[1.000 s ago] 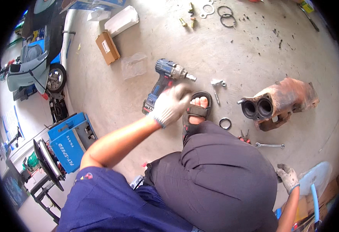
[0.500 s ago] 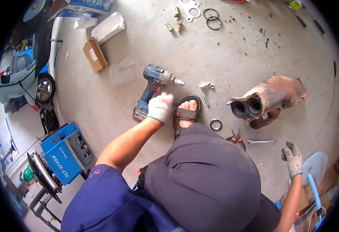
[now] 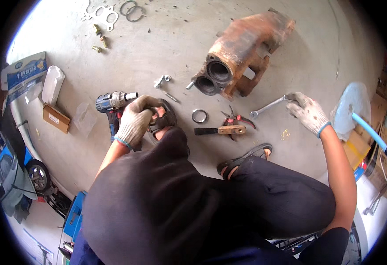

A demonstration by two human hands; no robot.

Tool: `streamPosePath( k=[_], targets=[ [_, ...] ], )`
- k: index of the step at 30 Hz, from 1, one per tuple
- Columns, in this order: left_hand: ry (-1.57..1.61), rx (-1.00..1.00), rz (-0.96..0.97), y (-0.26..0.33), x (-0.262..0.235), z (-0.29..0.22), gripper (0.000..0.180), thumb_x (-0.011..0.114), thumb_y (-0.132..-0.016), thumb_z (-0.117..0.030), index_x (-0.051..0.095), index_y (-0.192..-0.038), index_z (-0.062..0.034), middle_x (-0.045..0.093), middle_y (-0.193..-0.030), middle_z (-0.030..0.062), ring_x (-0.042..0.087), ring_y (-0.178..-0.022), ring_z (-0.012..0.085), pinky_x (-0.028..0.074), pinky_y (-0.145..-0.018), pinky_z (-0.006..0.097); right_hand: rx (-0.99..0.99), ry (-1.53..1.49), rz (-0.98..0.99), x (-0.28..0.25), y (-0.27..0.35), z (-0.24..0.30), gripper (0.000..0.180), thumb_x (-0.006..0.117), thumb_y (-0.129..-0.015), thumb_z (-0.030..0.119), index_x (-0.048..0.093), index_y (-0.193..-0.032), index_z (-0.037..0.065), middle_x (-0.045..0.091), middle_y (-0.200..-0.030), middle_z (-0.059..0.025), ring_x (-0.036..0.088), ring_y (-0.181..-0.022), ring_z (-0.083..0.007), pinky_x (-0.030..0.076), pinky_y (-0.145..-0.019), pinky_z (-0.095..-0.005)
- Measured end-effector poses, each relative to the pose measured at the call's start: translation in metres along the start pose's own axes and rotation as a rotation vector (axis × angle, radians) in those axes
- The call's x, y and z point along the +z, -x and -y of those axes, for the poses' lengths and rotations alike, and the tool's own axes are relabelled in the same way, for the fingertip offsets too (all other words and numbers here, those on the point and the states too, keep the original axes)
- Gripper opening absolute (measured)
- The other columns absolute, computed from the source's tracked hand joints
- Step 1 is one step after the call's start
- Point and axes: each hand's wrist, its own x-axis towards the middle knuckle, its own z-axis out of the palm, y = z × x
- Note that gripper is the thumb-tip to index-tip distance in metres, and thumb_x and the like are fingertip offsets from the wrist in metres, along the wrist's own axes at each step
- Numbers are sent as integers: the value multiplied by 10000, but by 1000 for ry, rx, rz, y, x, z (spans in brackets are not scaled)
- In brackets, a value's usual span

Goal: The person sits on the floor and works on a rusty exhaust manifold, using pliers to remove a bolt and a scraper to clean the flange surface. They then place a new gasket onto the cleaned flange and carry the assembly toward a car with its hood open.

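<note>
At the right, my right hand (image 3: 306, 112) in a stained white glove closes its fingers on the upper end of a combination wrench (image 3: 268, 106). The wrench slants down left toward the floor. My left hand (image 3: 136, 120), gloved too, is curled over my sandalled foot (image 3: 163, 120); what its fingers hold, if anything, is hidden. Just left of it lies a blue cordless impact wrench (image 3: 114, 102), partly covered by the hand. Beyond both hands rests a rusty exhaust manifold (image 3: 240, 48), its two round ports facing me.
Between my feet lie red-handled pliers (image 3: 233, 119), a wood-handled tool (image 3: 231, 130) and a metal ring (image 3: 199, 116). A bolt piece (image 3: 161, 81) and a stud (image 3: 171, 96) sit nearer the manifold. Gaskets (image 3: 107, 17) and several bolts (image 3: 101, 42) are far left, a small carton (image 3: 56, 118) left.
My view has swung to the right. My right hand, previously empty above the floor, now grips the wrench and has tilted it. The left hand stays beside the impact wrench and my foot.
</note>
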Motion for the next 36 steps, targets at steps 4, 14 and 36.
streamPosePath(
  k=[4, 14, 36],
  targets=[
    [199, -69, 291, -11, 28, 0, 407, 481, -788, 25, 649, -1158, 26, 696, -1012, 91, 650, -908, 173, 525, -844, 295, -159, 163, 76, 26, 10, 3, 450, 622, -992, 376, 649, -1316, 65, 708, -1201, -235, 681, -1130, -401, 527, -1005, -472],
    [-976, 335, 131, -19, 95, 2, 370, 687, -923, -279, 680, -1248, -103, 749, -1085, 206, 733, -1002, 385, 564, -839, 471, -210, 206, 137, 46, 14, 13, 419, 656, -969, 327, 660, -1283, 50, 725, -1134, -198, 695, -1061, -381, 543, -942, -465],
    [-299, 345, 357, 19, 52, -99, 383, 585, -889, -52, 641, -1258, 36, 689, -916, 85, 674, -823, 143, 556, -734, 303, -338, -96, 96, -7, 24, 61, 527, 575, -992, 458, 649, -1352, 81, 695, -1296, -207, 671, -1174, -406, 517, -1039, -451]
  ],
)
